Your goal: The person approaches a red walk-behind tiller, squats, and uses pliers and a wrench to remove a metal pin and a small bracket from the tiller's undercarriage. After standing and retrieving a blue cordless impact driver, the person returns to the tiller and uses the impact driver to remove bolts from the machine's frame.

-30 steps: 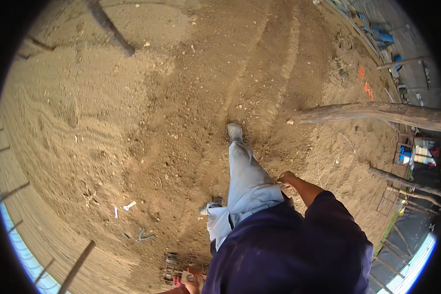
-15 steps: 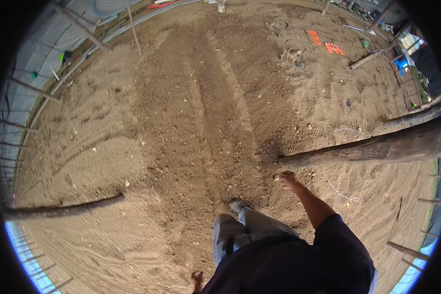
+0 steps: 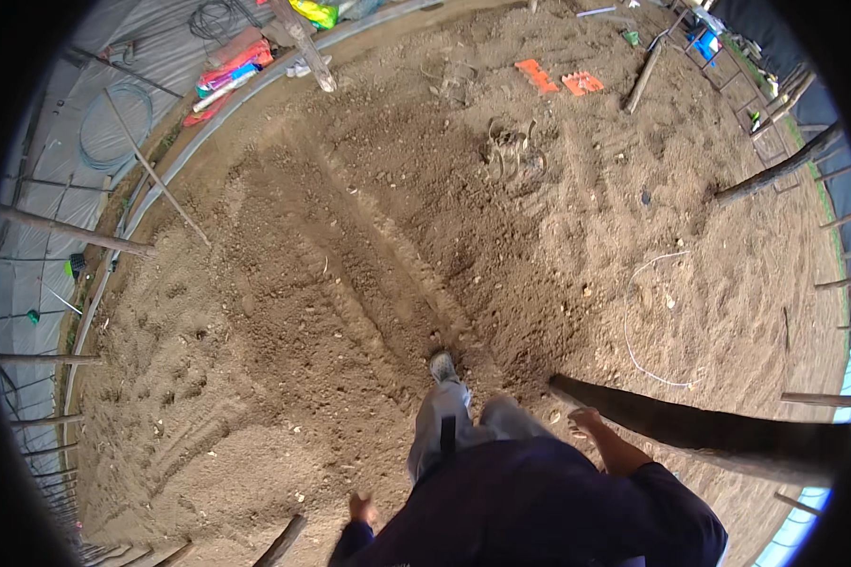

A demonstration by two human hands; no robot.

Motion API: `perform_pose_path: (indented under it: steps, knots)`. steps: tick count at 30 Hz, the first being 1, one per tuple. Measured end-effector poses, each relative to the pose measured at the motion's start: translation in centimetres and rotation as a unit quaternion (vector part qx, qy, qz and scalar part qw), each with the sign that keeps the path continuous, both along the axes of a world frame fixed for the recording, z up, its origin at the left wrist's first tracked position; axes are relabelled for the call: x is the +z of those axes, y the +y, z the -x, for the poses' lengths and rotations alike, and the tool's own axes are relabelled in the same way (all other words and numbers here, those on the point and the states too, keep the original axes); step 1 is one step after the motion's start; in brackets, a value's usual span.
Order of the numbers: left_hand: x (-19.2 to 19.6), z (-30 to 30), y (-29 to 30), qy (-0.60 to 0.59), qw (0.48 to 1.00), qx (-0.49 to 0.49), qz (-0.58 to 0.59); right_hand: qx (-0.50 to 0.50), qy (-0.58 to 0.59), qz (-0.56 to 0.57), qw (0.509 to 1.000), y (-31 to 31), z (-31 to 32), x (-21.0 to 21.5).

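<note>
From up here I judge the main risk to be a stumble: the soil [image 3: 369, 283] is loose and ridged into furrows, and the dark wooden pole [image 3: 690, 430] slants in from the right edge just beside the right hand [image 3: 584, 419], so a sideways swing or step could knock wrist or shin against it. The leading shoe [image 3: 442, 366] lands on the crumbly crest of a furrow near the middle of the plot, where footing looks soft. The white loop of cord [image 3: 648, 321] lying on the ground to the right could also snag a foot. My right hand hangs loosely spread, holding nothing, just beside the pole's near end but apart from it as far as I can tell. The left hand [image 3: 361, 508] is low by the bottom edge, near a second short pole [image 3: 279, 541]; it seems empty, though I cannot tell whether its fingers are curled or spread.
</note>
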State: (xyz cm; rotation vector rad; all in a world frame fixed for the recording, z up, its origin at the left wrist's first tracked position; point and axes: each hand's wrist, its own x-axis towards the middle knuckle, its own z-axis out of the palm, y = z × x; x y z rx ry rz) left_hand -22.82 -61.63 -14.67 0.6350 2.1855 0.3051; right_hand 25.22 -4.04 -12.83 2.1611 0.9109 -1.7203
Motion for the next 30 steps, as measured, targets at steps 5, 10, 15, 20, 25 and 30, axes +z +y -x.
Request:
perform_pose_path:
  steps: [5, 10, 15, 20, 25, 30]
  knots:
    - [0.3, 34.2, 33.8, 0.043, 0.995, 0.089, -0.016, -0.085, 0.018, -0.025, 0.996, 7.0, 7.8, 1.3]
    - [7.4, 55.3, 75.8, -0.056, 0.949, 0.176, -0.254, 0.013, 0.071, 0.051, 0.996, 25.0, 16.8, -5.2]
    - [21.5, 66.5, 105.7, 0.073, 0.956, -0.064, -0.275, 0.208, 0.006, 0.039, 0.977, 54.6, 27.1, -5.5]
    - [26.1, 76.3, 116.0, 0.008, 0.979, -0.127, -0.158, 0.241, -0.110, -0.111, 0.958, 81.8, 49.1, 1.1]
    - [22.7, 81.4, 117.9, -0.011, 0.993, -0.089, 0.079, 0.106, 0.087, -0.149, 0.979, 97.3, 72.9, 9.8]
    - [24.7, 90.8, 122.3, 0.015, 0.984, -0.179, 0.016, 0.157, 0.146, -0.066, 0.975, 107.9, 81.8, 13.7]
